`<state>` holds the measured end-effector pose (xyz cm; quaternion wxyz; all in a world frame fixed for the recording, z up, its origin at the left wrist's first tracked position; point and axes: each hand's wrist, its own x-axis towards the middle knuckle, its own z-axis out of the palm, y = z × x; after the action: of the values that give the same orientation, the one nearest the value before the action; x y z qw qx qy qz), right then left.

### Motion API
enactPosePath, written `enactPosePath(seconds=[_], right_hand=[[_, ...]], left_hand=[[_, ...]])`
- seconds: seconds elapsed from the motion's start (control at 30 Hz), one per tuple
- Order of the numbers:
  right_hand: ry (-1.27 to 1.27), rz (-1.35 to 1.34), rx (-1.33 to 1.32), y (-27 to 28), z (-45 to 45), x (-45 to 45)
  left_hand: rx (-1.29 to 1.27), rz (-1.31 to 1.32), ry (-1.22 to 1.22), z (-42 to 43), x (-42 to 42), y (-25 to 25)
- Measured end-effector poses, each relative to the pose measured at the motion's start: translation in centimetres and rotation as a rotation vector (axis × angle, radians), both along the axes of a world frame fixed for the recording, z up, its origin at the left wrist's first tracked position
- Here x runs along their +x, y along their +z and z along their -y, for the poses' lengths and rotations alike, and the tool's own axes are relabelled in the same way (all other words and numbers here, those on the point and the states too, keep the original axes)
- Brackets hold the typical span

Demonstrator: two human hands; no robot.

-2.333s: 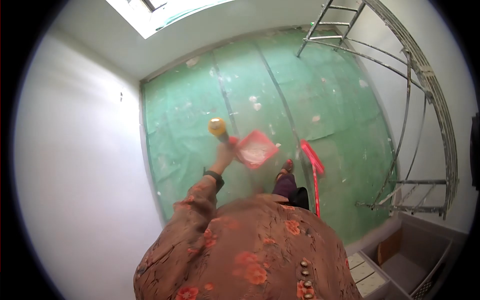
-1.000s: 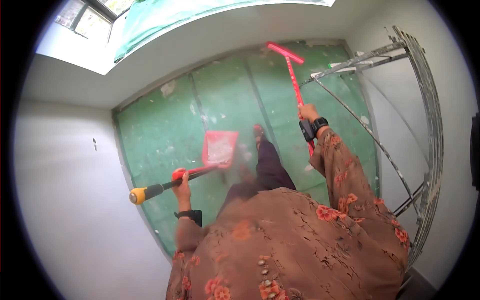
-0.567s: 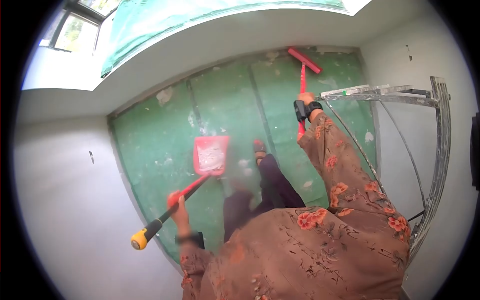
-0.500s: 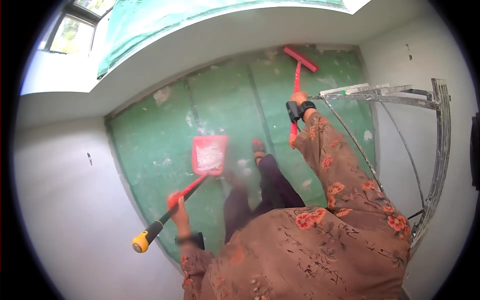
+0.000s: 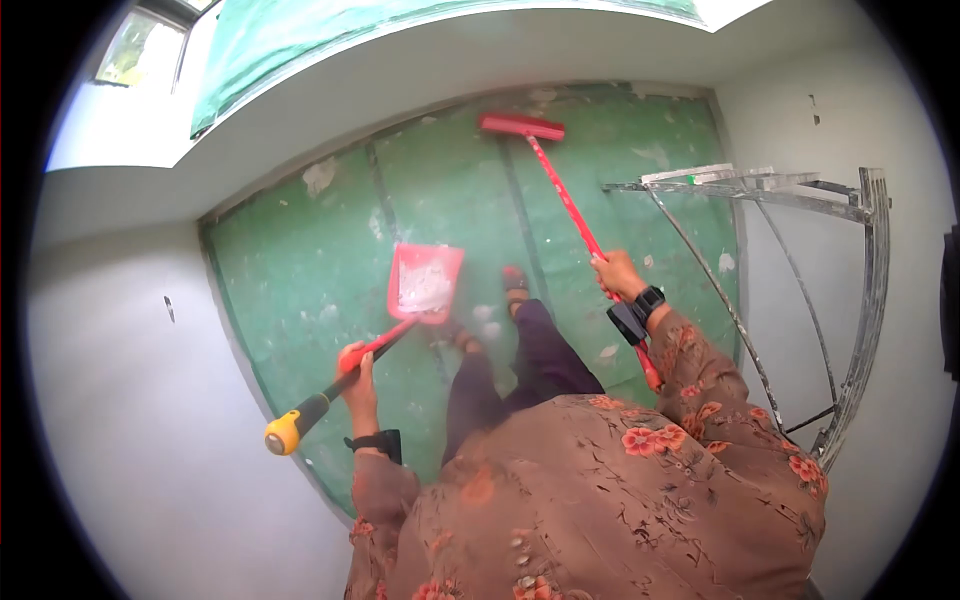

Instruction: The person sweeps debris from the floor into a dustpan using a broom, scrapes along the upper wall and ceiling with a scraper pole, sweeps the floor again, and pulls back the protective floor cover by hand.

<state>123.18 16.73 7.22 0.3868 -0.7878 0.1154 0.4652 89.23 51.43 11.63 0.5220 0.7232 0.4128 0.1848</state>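
My left hand (image 5: 358,380) is closed around the red handle of a pink-red dustpan (image 5: 394,275), which is tilted low over the floor. Whitish debris (image 5: 427,285) lies inside the pan. A black grip with a yellow end (image 5: 284,432) runs along that handle and sticks out past my hand; whether it is a separate tool, I cannot tell. In my right hand (image 5: 620,274) is the red stick of a broom (image 5: 565,197). Its head (image 5: 522,125) is on the floor near the far wall, ahead and right of the pan.
Green sheeting (image 5: 290,270) with pale patches and dark seams covers the floor. A paint-spattered metal stand (image 5: 870,270) rises at the right, against the white wall. Green film (image 5: 330,45) hangs over the window ledge at the upper left. My feet are between pan and stand.
The broom head has swung left along the far wall, and my right hand has moved down closer to my body. The dustpan has shifted slightly up in view, still in my left hand.
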Motion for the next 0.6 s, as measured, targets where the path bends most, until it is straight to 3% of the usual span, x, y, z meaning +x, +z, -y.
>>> enactPosePath(seconds=[0.1,0.17,0.3,0.4,0.47,0.6], right_hand=[[-0.065,0.085,-0.051,0.1,-1.0,-0.6],[0.060,0.192,-0.081,-3.1,-1.8,1.6],[0.641,0.389,-0.186,-9.4,-5.9,6.2],[0.574,0.344,-0.230,-11.0,-8.8,3.3],[0.389,0.319,-0.304,-8.7,-9.3,0.1],[0.313,0.089,-0.079,-2.3,-7.1,-3.4]], left_hand=[[-0.015,0.027,0.019,-0.4,0.1,-0.3],[0.000,0.024,0.010,-0.5,0.1,-0.3],[0.017,0.003,-0.015,-1.2,0.1,-0.5],[0.018,0.013,-0.003,-1.2,0.1,-0.8],[0.049,-0.016,-0.029,-1.8,0.1,-1.3],[0.041,0.021,0.000,-2.1,0.0,-0.9]])
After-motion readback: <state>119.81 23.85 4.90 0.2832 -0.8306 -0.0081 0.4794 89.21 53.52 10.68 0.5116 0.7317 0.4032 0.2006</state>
